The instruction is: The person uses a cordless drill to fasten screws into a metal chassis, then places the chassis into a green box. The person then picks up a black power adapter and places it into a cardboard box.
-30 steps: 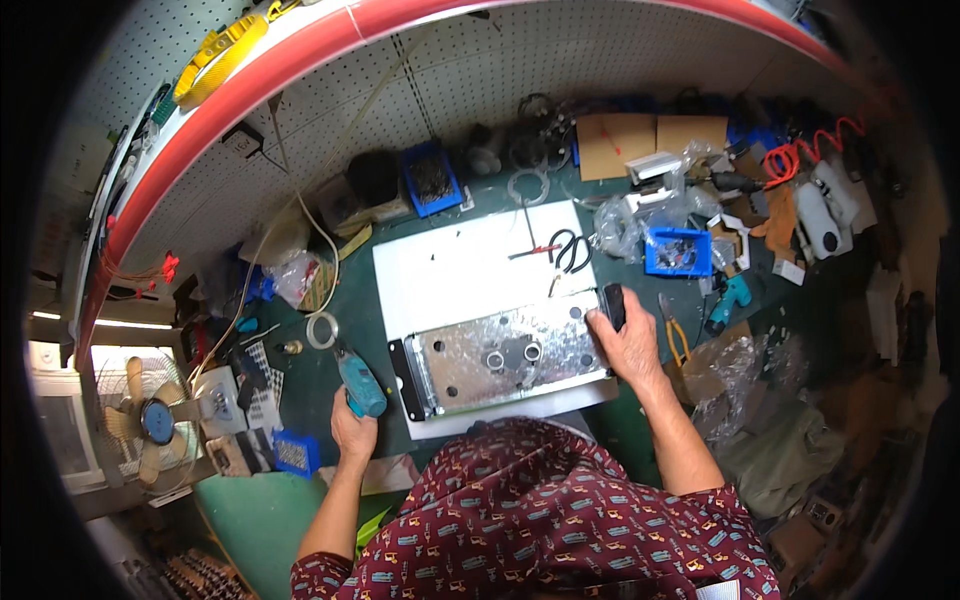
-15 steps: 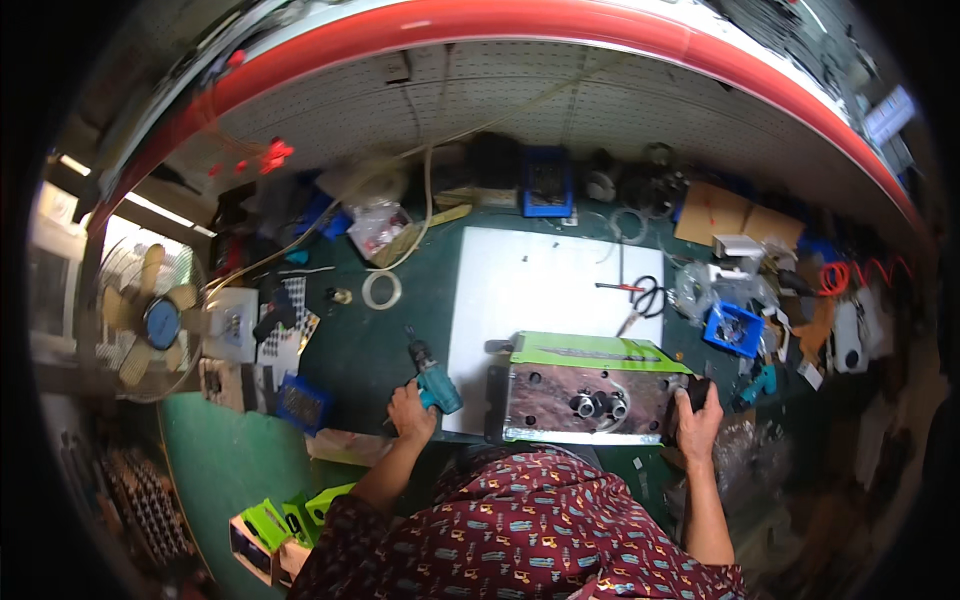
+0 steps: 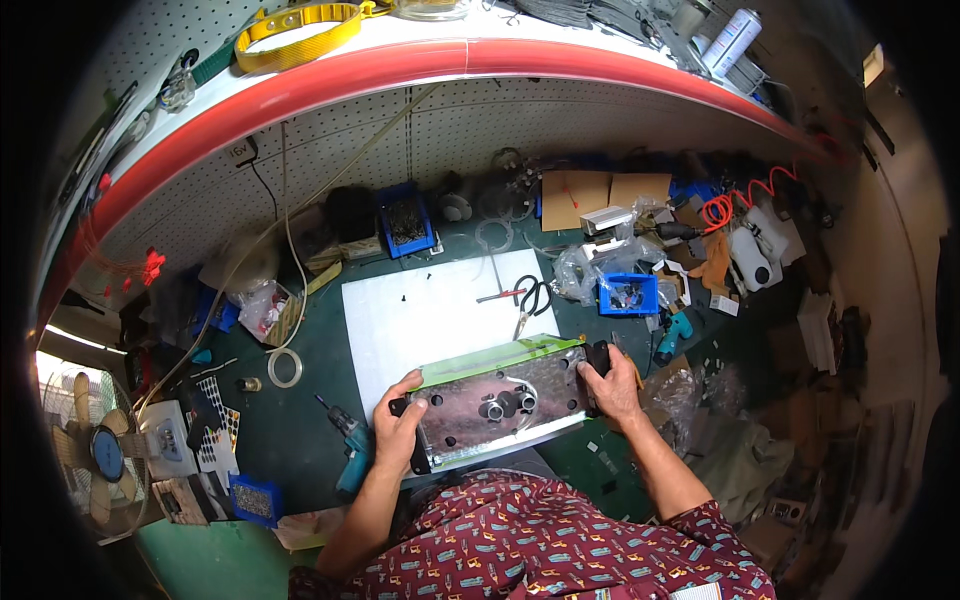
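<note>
A box-shaped metal unit is held in front of me, slightly tilted with its right end farther off. It has a reflective face with round fittings, a green side along its far edge and black handles on both ends. My left hand is closed on the left-end handle, thumb over the metal face. At the other end my right hand grips the black handle. A teal cordless drill lies just left of my left hand, not touched. Beneath the unit is a white sheet.
Scissors and a red-handled tool lie on the sheet. Blue parts bins stand right, back and left. Another teal power tool lies right. Tape roll and fan are left; a red-edged shelf crosses above.
My left hand has let go of the cordless drill and taken the unit's left handle. The unit has tilted, its right end still in my right hand. The whole view has swung right.
</note>
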Action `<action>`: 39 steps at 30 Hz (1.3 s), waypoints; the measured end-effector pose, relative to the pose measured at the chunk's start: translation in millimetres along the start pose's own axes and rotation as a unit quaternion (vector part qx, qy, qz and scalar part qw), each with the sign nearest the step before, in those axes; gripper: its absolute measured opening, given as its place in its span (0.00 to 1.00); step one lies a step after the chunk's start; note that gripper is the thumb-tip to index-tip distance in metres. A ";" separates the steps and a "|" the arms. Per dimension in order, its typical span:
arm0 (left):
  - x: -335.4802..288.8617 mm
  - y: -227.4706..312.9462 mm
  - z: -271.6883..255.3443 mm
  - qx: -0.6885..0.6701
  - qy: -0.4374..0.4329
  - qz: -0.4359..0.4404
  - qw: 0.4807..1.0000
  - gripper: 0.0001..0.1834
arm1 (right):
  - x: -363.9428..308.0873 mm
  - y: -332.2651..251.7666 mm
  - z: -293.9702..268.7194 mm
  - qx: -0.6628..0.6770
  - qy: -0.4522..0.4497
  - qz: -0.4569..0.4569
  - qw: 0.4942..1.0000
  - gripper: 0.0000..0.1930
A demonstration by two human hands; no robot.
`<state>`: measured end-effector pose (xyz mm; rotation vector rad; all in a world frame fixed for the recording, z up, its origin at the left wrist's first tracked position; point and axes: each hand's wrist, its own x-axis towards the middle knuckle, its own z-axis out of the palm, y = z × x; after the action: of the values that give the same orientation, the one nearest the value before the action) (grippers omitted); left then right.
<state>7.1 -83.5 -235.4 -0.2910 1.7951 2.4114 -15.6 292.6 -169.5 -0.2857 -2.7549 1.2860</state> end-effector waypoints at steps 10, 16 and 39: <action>-70.9 3.1 46.7 -0.099 0.262 -0.014 0.960 0.17 | 125.3 -66.5 21.1 -0.022 -0.210 -0.145 0.967 0.13; -90.3 -28.3 72.4 -0.134 0.348 0.051 0.927 0.18 | 168.8 -73.2 72.8 -0.049 -0.263 -0.234 0.935 0.15; -70.1 -31.2 2.3 0.079 0.285 -0.053 0.954 0.24 | -7.2 -45.4 108.4 0.061 -0.048 -0.275 0.958 0.24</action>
<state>81.8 -71.0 -248.2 -1.1305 2.0979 2.2320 -31.7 181.2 -204.3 0.5296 -2.5299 1.3169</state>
